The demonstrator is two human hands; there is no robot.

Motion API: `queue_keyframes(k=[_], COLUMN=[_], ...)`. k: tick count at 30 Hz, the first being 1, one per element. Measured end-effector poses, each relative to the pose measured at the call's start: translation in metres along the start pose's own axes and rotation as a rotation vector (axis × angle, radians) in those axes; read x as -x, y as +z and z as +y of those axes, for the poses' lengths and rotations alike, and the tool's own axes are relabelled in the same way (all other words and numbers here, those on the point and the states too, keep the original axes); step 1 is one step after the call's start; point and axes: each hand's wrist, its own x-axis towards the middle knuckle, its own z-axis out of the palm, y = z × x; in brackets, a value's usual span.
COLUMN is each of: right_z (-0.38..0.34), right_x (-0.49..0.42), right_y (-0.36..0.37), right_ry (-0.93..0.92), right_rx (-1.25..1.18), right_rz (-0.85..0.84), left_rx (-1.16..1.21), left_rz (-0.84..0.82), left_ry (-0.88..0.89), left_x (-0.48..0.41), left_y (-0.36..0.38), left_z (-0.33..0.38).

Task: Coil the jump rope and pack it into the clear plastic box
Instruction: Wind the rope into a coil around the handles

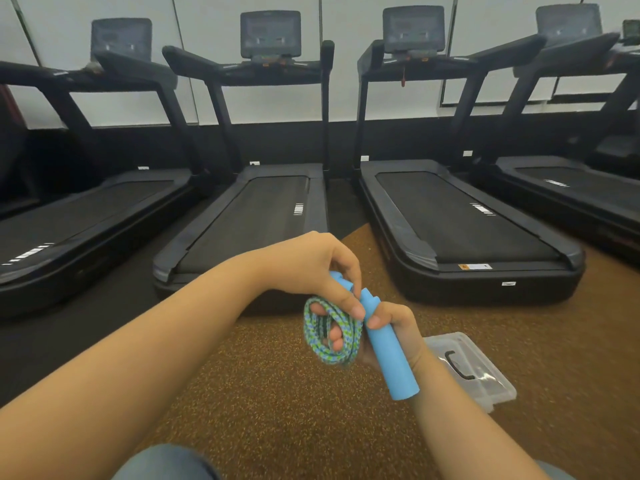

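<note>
Black treadmills [450, 220] stand in a row across the far side of the room, and speckled brown floor [277, 393] runs from them back to the person. On that floor to the right lies the box [485, 368], clear plastic with a dark handle on its lid; the lid looks shut, and the box is near the right forearm but apart from both hands.

Between the hands is the rope. Its braided blue-green cord [329, 334] is gathered into a small bundle of loops hanging below the left hand [311, 268], whose fingers are closed around the top of one blue handle [341, 277] and hooked through the loops. The right hand [398, 330] is gripped around the second handle [388, 351], which slants down and to the right, its free end pointing toward the box.

Coiling seems close to done, with packing not yet begun. The main risk, as I judge it, is the coil springing apart: braided cord is limp and the loops are held by a few fingers only, so letting go with either hand to open the lid could let turns slip off and tangle. The long, stiff handles may also sit badly in the shallow box and keep the lid from closing if laid crosswise.
</note>
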Motion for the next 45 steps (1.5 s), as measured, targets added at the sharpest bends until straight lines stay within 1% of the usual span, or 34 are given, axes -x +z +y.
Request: queue_keyframes(k=[3, 6, 9, 11, 14, 15, 18, 21, 24, 27, 29, 33, 36, 39, 43, 45], right_z=[0.001, 0.003, 0.006, 0.007, 0.006, 0.006, 0.004, 0.002, -0.001, -0.006, -0.009, -0.013, -0.016, -0.016, -0.012, -0.011], right_x=[0.001, 0.002, 0.004, 0.005, 0.005, 0.004, 0.002, 0.001, 0.002, 0.002, 0.002, 0.000, -0.002, -0.004, -0.004, -0.002], right_y=[-0.006, -0.007, -0.007, -0.006, -0.004, -0.003, 0.002, 0.008, 0.011, 0.021, 0.026, 0.034, 0.042, 0.049, 0.056, 0.056], right_ry=[-0.031, -0.038, -0.002, 0.014, 0.042, 0.051, 0.056, 0.065, 0.068, 0.045, 0.047, 0.056, 0.074, 0.054, -0.014, -0.084], right_rx=[0.007, -0.021, -0.019, 0.003, 0.043, 0.041, 0.004, 0.025, 0.077, 0.214, 0.245, 0.369, 0.459, 0.489, 0.452, 0.450], right_rz=[0.060, 0.116, 0.125, 0.113, 0.129, 0.134, 0.155, 0.177, 0.288, 0.400, 0.451, 0.532, 0.618, 0.702, 0.790, 0.843], left_rx=[0.095, 0.169, 0.194, 0.149, 0.173, 0.175, 0.183, 0.210, 0.215, 0.245, 0.316, 0.538, 0.648, 0.650, 0.689, 0.670], left_rz=[-0.007, -0.081, -0.139, -0.221, -0.361, -0.382, -0.340, -0.315, -0.263, -0.132, -0.058, 0.027, 0.053, 0.093, 0.104, 0.119], left_ry=[-0.029, -0.061, 0.005, 0.036, -0.034, -0.049, -0.064, -0.054, -0.059, -0.043, -0.023, -0.007, 0.006, 0.011, 0.011, 0.019], left_x=[-0.002, -0.001, 0.000, 0.001, 0.001, 0.001, -0.002, -0.001, 0.000, 0.001, 0.001, 0.005, 0.006, 0.007, 0.008, 0.009], left_y=[0.007, 0.020, 0.024, 0.021, 0.013, 0.010, 0.005, 0.004, 0.008, 0.018, 0.025, 0.041, 0.047, 0.047, 0.047, 0.046], left_z=[-0.018, -0.031, -0.032, -0.033, -0.037, -0.037, -0.039, -0.041, -0.045, -0.048, -0.051, -0.051, -0.051, -0.052, -0.047, -0.045])
